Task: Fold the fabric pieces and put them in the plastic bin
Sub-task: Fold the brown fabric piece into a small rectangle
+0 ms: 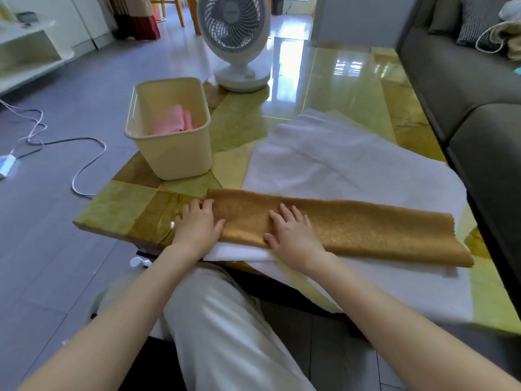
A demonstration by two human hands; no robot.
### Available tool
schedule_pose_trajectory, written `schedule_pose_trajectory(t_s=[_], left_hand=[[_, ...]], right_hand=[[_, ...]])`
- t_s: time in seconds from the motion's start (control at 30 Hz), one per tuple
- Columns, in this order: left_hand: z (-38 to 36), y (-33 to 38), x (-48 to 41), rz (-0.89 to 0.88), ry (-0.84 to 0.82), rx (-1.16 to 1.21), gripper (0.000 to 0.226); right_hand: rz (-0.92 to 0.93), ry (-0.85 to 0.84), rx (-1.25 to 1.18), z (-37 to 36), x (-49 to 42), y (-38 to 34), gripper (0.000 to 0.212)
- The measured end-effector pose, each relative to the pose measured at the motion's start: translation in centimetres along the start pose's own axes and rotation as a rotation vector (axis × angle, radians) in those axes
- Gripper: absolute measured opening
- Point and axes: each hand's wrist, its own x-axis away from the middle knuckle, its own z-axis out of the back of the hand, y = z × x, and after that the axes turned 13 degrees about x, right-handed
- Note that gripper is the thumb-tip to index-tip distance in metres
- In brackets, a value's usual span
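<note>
Two flat, ungripping hands press the gold cloth (366, 232): left hand (197, 225) at its left end, right hand (294, 235) mid-length. Its long axis runs sideways; the free half lies right.

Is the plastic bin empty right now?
No, a pink fabric lies inside the plastic bin, while the left hand and right hand lie flat on the gold fabric.

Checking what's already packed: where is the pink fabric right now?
In the head view, the pink fabric lies inside the cream plastic bin at the left of the table, just in front of the white fan.
</note>
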Motion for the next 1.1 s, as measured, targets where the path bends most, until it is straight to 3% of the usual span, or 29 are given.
schedule_pose_trajectory(t_s=[0.27, 0.4, 0.6, 0.8, 1.1], left_hand=[[0.9, -0.6, 0.6, 0.129, -0.021, 0.102, 0.069], [1.6, -0.7, 0.5, 0.189, -0.041, 0.097, 0.064], [1.9, 0.4, 1.4, 0.064, 0.102, 0.243, 0.032], [2.5, 2.5, 2.5, -0.147, 0.328, 0.458, 0.029], [2.6, 2.9, 2.6, -0.147, 0.299, 0.402, 0.02]], right_hand=[[-0.007, 0.003, 0.054, -0.2, 0.2, -0.2, 0.061], [-0.012, -0.007, 0.067, -0.2, 0.3, -0.3, 0.061], [-0.023, 0.004, 0.057, -0.2, 0.5, -0.4, 0.06], [-0.024, 0.027, 0.0, 0.1, 0.8, -0.8, 0.055], [0.154, 0.182, -0.021, 0.4, 1.8, -1.5, 0.048]])
